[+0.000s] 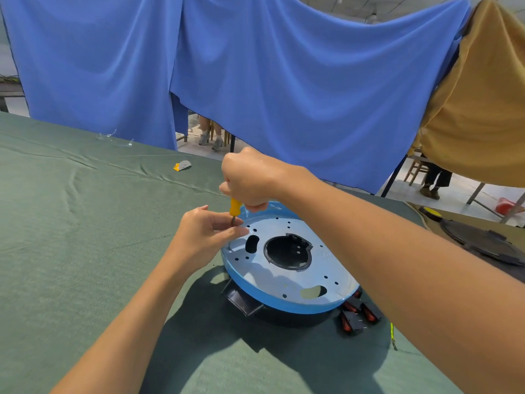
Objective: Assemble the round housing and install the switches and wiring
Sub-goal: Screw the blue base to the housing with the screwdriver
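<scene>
1. The left hand's fingertips point(237, 231) are pinched together on the thin metal shaft of the screwdriver point(235, 207), just above its tip. The left hand point(204, 234) hangs over the far-left edge of the housing.
2. The right hand point(250, 177) is curled tightly round the yellow handle from above, and the handle's lower end shows beneath the fist.
3. The screwdriver's long axis is close to upright, tip down. It meets the blue plate point(284, 282) near a small hole at the plate's far-left rim. No screw can be made out under the tip.
4. The blue plate lies flat, face up, on the black base point(284, 318) in the middle of the green-clothed table point(85, 223). The stack is round, so it has no real long axis. A black tab sticks out at its near-left side.
5. Judged progress: the plate is seated on the base and fastening seems to be under way. Most of the small holes across the plate look unfilled.
6. Still to do: the red-and-black switches point(358, 314) lie loose on the cloth, touching the base's near-right side. A yellow-green wire point(393, 336) lies beside them, unconnected.
7. A dark round cover point(483, 243) rests well apart on the right, so it is probably not yet fitted.
</scene>
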Motion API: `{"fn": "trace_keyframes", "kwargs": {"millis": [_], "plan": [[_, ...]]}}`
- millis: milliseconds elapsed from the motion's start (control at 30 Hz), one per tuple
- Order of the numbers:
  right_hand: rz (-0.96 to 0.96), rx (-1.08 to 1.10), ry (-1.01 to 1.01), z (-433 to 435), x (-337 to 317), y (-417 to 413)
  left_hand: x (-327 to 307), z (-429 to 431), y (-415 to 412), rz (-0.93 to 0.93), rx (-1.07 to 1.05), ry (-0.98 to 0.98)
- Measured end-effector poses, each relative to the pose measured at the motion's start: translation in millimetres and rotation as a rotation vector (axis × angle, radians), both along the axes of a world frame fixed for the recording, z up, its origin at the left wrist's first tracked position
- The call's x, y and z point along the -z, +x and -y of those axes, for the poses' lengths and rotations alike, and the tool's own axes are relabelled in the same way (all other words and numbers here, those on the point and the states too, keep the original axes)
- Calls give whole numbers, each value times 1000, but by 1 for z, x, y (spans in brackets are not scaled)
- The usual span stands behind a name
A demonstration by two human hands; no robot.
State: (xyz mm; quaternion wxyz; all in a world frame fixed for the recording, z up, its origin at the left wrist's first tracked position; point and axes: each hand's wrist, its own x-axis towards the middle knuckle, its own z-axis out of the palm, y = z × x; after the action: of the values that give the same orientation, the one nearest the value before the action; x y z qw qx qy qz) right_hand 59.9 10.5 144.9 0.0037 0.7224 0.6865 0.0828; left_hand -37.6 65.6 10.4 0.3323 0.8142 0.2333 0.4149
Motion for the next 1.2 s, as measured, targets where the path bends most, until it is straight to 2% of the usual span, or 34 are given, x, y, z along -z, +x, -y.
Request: {"fn": "trace_keyframes", "kwargs": {"millis": [133, 300, 400, 500, 633, 833, 1067, 1200], "plan": [[22, 24, 13, -2, 4, 1, -1, -1, 0, -13, -48, 80], [29, -33, -124, 4, -11, 0, -2, -2, -2, -26, 15, 47], [39, -67, -117, 6, -14, -3, -2, -3, -2, -46, 54, 22], [41, -36, -72, 4, -9, -3, 0, -2, 0, -33, 57, 2], [-6, 28, -67, -1, 0, -7, 1, 1, 1, 56, -42, 37], [-53, 99, -129, 1, -2, -3, 0, 3, 1, 15, -21, 99], [-41, -27, -185, 12, -19, -3, -2, -1, 0, -19, 29, 42], [8, -16, -173, 6, -11, -7, -3, -1, -3, -35, 49, 24]]}}
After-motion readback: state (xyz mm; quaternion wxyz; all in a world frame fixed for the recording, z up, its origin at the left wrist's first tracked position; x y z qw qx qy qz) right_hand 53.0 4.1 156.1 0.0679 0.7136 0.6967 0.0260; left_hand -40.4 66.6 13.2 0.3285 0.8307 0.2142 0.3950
